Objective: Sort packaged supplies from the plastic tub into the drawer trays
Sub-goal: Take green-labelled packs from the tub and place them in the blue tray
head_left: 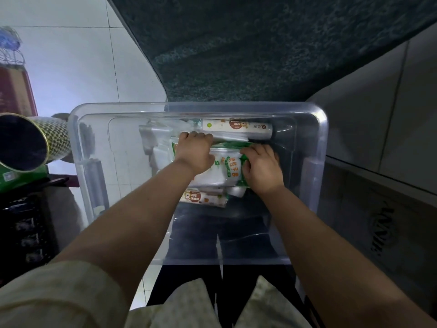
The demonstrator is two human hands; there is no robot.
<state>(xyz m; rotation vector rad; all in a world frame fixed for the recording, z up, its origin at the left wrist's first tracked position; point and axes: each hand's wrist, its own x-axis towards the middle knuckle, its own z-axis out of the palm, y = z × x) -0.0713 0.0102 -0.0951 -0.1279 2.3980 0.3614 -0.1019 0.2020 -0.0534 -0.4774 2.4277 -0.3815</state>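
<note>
A clear plastic tub (80, 147) fills the middle of the view. Both my hands are inside it. My left hand (195, 151) curls its fingers over the far left edge of a green-and-white packet (228, 168). My right hand (261, 166) grips the packet's right side. Behind the packet lies a long white roll with a brown label (236, 126) against the tub's far wall. A shorter roll with the same label (203, 197) lies nearer to me. Clear plastic bags (151, 136) are bunched at the left of the pile.
A dark green mat (260, 50) lies on the tiled floor beyond the tub. Pale cabinet fronts (378, 119) and a cardboard box (383, 228) stand to the right. On the left is a patterned tube with a dark opening (26, 140) on a green box (14, 177).
</note>
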